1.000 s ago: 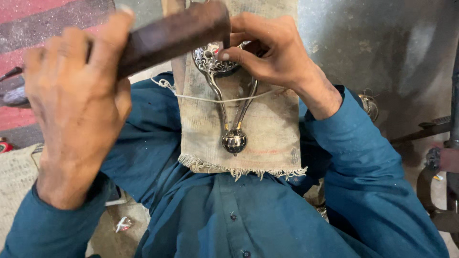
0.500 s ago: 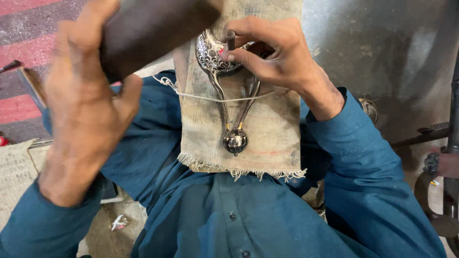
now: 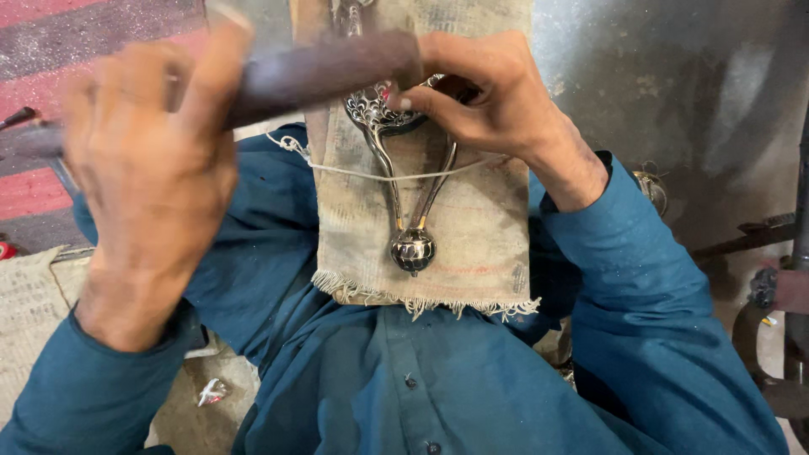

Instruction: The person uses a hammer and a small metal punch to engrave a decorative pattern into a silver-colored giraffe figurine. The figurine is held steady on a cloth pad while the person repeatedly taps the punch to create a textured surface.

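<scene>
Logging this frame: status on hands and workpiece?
Left hand gripping dark wooden mallet, blurred. Right hand pinning ornate silver metal piece on burlap-wrapped board. Nothing in the way.

metal ornament [image 3: 403, 160]: shiny silver, patterned round head, two thin stems meeting at a ball, upper centre, flat on cloth under a string | dark bar [image 3: 320, 72]: blurred, slanted across upper left, tip touching ornament's head
</scene>
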